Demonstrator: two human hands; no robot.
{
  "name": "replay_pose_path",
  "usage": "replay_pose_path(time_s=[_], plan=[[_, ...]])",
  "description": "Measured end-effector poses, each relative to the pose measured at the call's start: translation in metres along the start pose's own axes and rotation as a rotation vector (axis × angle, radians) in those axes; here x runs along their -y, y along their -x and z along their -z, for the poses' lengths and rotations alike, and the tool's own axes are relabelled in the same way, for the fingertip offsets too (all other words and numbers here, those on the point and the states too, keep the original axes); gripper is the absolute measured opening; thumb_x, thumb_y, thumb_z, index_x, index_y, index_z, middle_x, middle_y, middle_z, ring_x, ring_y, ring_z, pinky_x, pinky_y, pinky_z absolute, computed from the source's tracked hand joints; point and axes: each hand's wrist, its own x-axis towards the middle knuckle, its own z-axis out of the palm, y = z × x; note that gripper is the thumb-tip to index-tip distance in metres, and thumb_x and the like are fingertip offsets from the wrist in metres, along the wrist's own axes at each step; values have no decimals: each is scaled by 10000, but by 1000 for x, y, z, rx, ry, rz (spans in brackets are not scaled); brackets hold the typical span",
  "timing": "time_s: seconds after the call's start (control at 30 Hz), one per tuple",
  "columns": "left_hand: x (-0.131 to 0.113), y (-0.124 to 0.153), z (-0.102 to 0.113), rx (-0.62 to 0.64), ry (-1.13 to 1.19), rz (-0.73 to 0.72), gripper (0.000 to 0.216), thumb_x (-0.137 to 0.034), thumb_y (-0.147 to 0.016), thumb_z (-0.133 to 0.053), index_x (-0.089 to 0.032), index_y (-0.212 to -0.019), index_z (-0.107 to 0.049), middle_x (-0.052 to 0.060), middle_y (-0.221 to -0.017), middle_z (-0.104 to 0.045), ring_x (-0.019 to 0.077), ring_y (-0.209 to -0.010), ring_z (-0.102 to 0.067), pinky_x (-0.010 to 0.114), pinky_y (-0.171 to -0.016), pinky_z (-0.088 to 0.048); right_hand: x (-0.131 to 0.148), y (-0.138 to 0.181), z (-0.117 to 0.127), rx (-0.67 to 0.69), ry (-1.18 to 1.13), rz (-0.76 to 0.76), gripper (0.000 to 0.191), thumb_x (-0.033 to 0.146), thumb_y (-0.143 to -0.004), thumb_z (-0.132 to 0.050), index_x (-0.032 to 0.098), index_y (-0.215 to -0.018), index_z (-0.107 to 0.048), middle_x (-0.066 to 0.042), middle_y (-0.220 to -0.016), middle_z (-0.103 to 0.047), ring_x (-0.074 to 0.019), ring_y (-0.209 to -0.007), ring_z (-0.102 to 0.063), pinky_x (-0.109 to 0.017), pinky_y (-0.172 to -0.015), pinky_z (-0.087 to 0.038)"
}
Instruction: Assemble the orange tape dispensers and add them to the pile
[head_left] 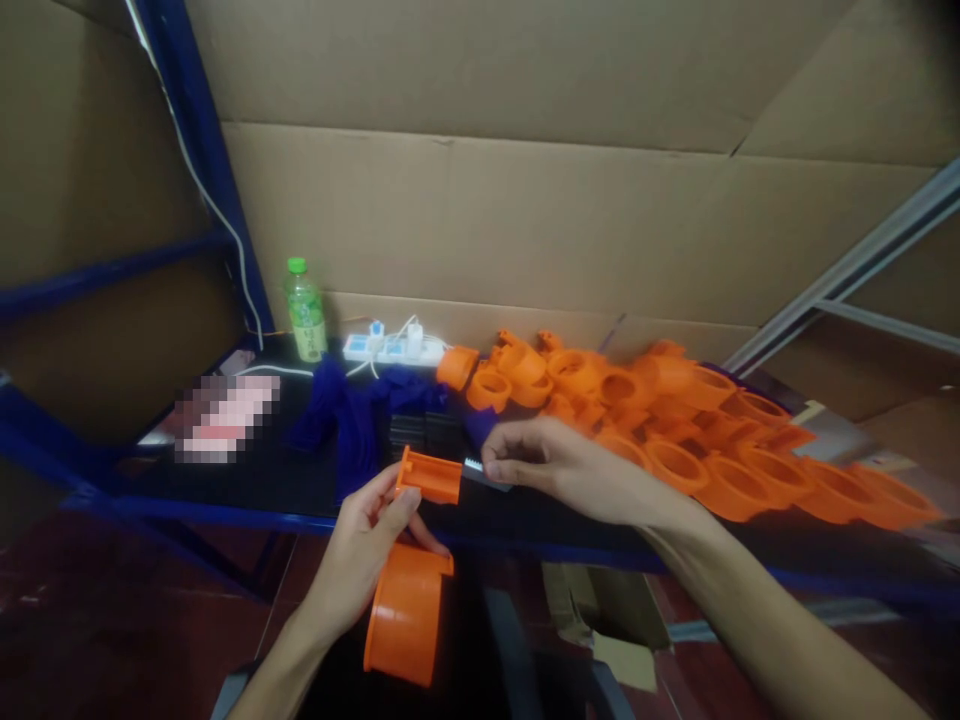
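Note:
My left hand [375, 525] is closed around an orange plastic part [407, 615]. Its wide curved section hangs below my fingers, and a smaller trough-shaped section [439, 478] shows above my thumb; my fingers cover where the two meet. Thumb and forefinger of my right hand [529, 455] pinch a small white strip with a toothed edge [474, 466], held close to the right end of the trough-shaped section. The rest of the strip is hidden by my fingers.
Many orange parts [750, 480] are heaped on the black table [247, 490], right. Blue cloth-like pieces [352, 430], a power strip [394, 348] with plugs and a green-capped bottle [305, 315] stand left and behind. Below the table edge is a cardboard box [607, 610].

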Motion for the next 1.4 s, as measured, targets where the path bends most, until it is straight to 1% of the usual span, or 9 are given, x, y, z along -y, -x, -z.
replay_pose_path(time_s=[0.2, 0.37, 0.5, 0.7, 0.83, 0.9, 1.03, 1.2, 1.4], plan=[[1, 0, -6, 16, -47, -44, 402, -438, -896, -617, -157, -1183, -621, 34, -641, -729, 165, -575, -696, 199, -566, -477, 9, -7, -3, 49, 25, -11, 244, 388, -903, -576, 157, -845, -630, -10, -766, -607, -119, -695, -531, -234, -618, -400], [9, -7, -4, 36, -53, -54, 419, -446, -901, -604, -150, -1198, -621, 48, -651, -740, 185, -604, -715, 220, -603, -502, 12, -20, -9, -11, 31, 16, 190, 326, -869, -611, 157, -786, -627, 5, -711, -597, -100, -630, -509, -222, -579, -381], [12, -9, -5, 56, -50, -38, 404, -437, -899, -610, -160, -1192, -634, 40, -668, -742, 191, -603, -724, 223, -594, -501, 5, -31, -14, -4, 59, 25, 152, 286, -854, -615, 157, -774, -624, 27, -652, -553, -85, -572, -453, -209, -527, -336], [14, -12, -10, 110, -28, -29, 392, -434, -914, -585, -149, -1178, -638, 93, -859, -775, 184, -582, -722, 253, -617, -517, -7, -45, -17, 37, 99, 28, 143, 292, -835, -637, 153, -799, -640, -7, -738, -634, -104, -633, -522, -213, -560, -375], [15, -10, -8, 85, -7, -49, 379, -416, -908, -600, -157, -1184, -625, 65, -770, -764, 189, -586, -720, 255, -636, -514, -8, -52, -12, 44, 133, 53, 209, 359, -860, -632, 159, -818, -676, -11, -727, -654, -109, -621, -535, -222, -560, -387], [15, -8, -6, 45, 10, -62, 370, -413, -906, -603, -170, -1184, -615, 39, -694, -744, 196, -600, -720, 252, -633, -505, -14, -59, -6, 2, 158, 100, 242, 396, -874, -621, 171, -841, -704, -19, -779, -687, -122, -675, -577, -229, -614, -419], [13, -5, -4, -29, 20, -42, 335, -434, -918, -570, -185, -1137, -616, 24, -654, -727, 194, -615, -714, 261, -669, -499, -45, -81, 3, -202, 274, 130, 269, 396, -846, -666, 184, -1000, -729, -36, -869, -720, -147, -768, -626, -243, -704, -442], [13, -6, -2, -44, 33, 8, 382, -463, -897, -579, -174, -1148, -591, 51, -639, -742, 220, -647, -718, 278, -679, -494, -77, -95, 1, -192, 308, 116, 265, 349, -777, -739, 170, -972, -755, -50, -897, -735, -153, -756, -630, -242, -688, -439], [17, -7, -5, -57, 70, 10, 361, -448, -903, -573, -177, -1141, -596, 46, -650, -739, 214, -651, -720, 290, -720, -496, -81, -92, -2, -192, 317, 102, 265, 294, -766, -736, 171, -1001, -754, -50, -932, -738, -152, -769, -624, -241, -694, -447]])
